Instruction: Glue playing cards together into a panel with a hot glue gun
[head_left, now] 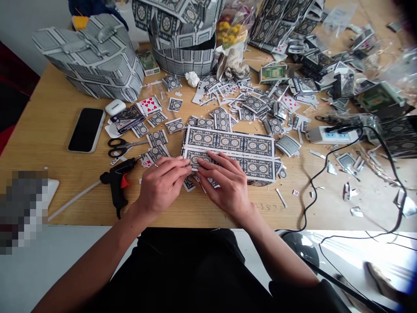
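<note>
A flat-topped piece covered in patterned playing cards [244,143] lies near the table's front edge. My left hand [163,182] is at its left front corner, fingers together against the edge; what they grip, if anything, is hidden. My right hand [226,182] lies on the front row of cards with its fingers spread. To the left are a black glue gun [115,187] with a red trigger and a glue stick, and black scissors [120,147]. Cut card pieces [175,125] are scattered behind and left of the piece.
Card-covered structures [94,61] stand at the back. A phone [86,130] and a white earphone case [115,107] lie left. At right are a power strip [332,135], a black cable [311,182] and heaps of cards and wrappers. A person's shoe [379,278] shows lower right.
</note>
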`<control>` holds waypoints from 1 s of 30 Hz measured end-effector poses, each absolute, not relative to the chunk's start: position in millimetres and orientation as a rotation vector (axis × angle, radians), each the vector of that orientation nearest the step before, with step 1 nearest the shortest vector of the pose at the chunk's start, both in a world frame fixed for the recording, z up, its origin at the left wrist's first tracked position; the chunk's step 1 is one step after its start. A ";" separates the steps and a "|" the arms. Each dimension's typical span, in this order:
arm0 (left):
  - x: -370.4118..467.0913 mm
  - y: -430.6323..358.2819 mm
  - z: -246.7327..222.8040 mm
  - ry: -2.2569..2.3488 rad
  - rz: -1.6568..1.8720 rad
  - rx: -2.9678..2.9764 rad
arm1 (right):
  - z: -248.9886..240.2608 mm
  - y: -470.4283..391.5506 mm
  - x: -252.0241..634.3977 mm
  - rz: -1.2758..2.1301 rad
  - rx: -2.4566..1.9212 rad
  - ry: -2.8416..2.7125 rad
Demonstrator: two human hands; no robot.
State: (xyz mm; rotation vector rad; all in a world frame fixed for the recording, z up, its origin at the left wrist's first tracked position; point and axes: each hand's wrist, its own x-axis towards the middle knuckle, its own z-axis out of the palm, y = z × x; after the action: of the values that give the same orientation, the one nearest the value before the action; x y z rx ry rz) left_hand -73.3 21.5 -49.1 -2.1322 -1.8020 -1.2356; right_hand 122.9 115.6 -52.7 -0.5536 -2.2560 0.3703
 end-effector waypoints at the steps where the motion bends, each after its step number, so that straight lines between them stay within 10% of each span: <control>1: -73.3 21.6 -49.1 -1.803 -1.236 -2.131 | -52.8 115.6 123.0 0.371 -0.553 -2.257; 30: -77.5 23.0 -47.3 -1.806 -1.227 -2.175 | -32.6 128.5 121.3 0.319 -0.493 -2.438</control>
State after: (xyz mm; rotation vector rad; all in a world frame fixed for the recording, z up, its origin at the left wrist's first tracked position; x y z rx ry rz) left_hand -77.5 23.0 -47.3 -2.1747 -1.8055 -1.2268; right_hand 121.3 128.5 -32.6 -0.4930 -2.4383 0.3190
